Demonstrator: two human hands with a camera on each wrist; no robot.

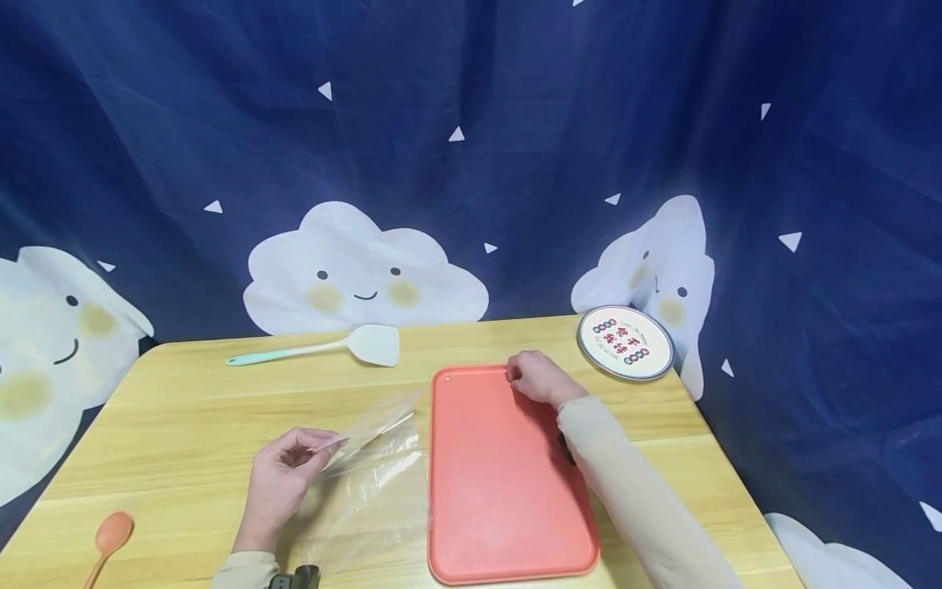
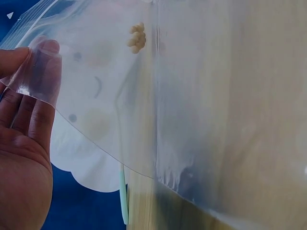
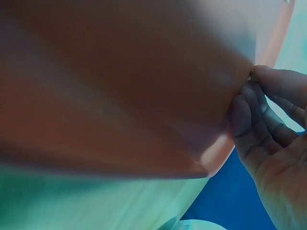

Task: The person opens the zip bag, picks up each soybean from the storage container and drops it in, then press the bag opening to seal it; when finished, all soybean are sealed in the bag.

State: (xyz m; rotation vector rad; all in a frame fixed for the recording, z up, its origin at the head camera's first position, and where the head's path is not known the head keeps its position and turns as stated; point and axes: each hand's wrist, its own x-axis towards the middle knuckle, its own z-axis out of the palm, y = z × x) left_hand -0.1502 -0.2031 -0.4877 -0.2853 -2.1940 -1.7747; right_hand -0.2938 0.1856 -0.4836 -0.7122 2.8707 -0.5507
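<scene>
My left hand (image 1: 283, 474) pinches the zip edge of a clear plastic zip bag (image 1: 368, 491) between thumb and fingers. The bag hangs over the table toward the tray's left side. In the left wrist view, a clump of small tan bean-like bits (image 2: 137, 38) shows in or through the film; I cannot tell which. At the far edge of a red tray (image 1: 508, 491), my right hand (image 1: 543, 378) has its thumb and fingertips together. A tiny bit (image 3: 251, 73), mostly hidden, shows between them. One pale dot (image 1: 447, 379) sits at the tray's far left corner.
A white spatula (image 1: 374, 345) with a teal handle lies along the table's back edge. The round printed plate (image 1: 625, 342) is at the back right, behind the right forearm. An orange spoon (image 1: 114, 533) lies front left. Behind the table hangs a blue curtain (image 1: 515, 164).
</scene>
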